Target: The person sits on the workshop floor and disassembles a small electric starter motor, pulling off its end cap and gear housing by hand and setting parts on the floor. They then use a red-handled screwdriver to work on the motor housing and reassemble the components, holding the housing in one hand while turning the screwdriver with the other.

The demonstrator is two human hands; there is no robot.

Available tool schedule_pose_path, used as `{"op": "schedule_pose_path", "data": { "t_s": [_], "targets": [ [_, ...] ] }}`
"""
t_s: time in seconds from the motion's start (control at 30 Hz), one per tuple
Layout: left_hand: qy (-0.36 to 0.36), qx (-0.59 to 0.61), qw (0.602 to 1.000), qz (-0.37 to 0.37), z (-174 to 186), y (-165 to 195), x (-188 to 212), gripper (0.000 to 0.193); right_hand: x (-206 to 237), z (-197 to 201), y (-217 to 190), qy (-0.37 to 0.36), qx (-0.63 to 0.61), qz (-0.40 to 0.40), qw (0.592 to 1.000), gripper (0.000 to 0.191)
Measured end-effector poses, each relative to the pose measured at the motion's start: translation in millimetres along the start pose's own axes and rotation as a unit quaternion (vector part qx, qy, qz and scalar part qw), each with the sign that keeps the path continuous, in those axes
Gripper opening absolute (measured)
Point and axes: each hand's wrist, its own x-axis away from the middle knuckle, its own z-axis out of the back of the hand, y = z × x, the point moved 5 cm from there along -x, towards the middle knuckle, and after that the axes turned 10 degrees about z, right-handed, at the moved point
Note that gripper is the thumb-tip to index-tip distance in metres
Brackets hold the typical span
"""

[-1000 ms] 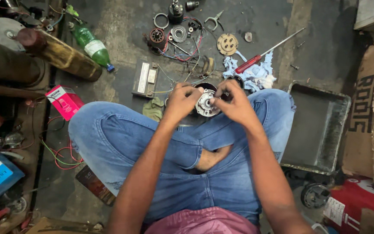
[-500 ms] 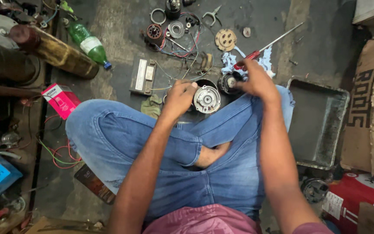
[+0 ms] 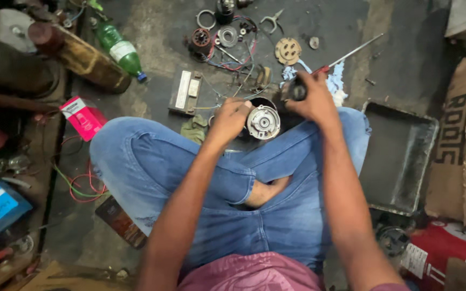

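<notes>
I am sitting cross-legged on the floor [image 3: 163,32], my left hand [image 3: 232,118] gripping the side of a round silver motor housing [image 3: 264,122] resting against my knee. My right hand [image 3: 311,97] is closing around a small dark cylindrical part [image 3: 296,91], just above the housing. A red-handled screwdriver [image 3: 346,56] and a blue-white rag [image 3: 334,81] are lying beside it, a dark metal tray [image 3: 405,156] to my right.

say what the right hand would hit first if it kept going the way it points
Most likely the red-handled screwdriver on the blue-white rag, just beyond the right hand, which grips a small dark part. Depth is unclear.
</notes>
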Motion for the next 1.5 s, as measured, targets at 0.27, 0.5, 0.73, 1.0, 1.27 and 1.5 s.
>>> {"op": "schedule_pose_path", "data": {
  "t_s": [0.27, 0.5, 0.73, 1.0, 1.27, 1.5],
  "targets": [
    [0.002, -0.006, 0.999, 0.032, -3.3, -0.3, -0.6, 0.037, 34.1, 30.7, -61.0, 0.147, -0.246, -0.039, 0.957, 0.085],
    [0.014, -0.027, 0.999, 0.013, -1.5, 2.9, 1.3, 0.037, 50.7, 3.4, -66.3, 0.123, -0.687, -0.178, 0.694, 0.057],
    [0.018, -0.033, 0.999, 0.033, -0.3, 5.2, 3.9, 0.040, 52.2, -3.8, -70.1, 0.091, -0.728, -0.183, 0.655, 0.061],
    [0.024, -0.044, 0.999, -0.015, -2.6, 4.8, 0.7, 0.040, 62.3, 2.0, -81.4, 0.124, -0.615, -0.117, 0.770, 0.064],
    [0.017, -0.041, 0.999, -0.007, -1.1, 10.0, 3.5, 0.042, 60.4, 12.6, -100.4, 0.108, -0.490, -0.027, 0.865, 0.072],
    [0.009, -0.011, 0.997, 0.071, 2.7, 17.3, 4.3, 0.051, 58.2, 25.2, -135.2, 0.089, -0.219, 0.058, 0.970, 0.093]
  ]
}}
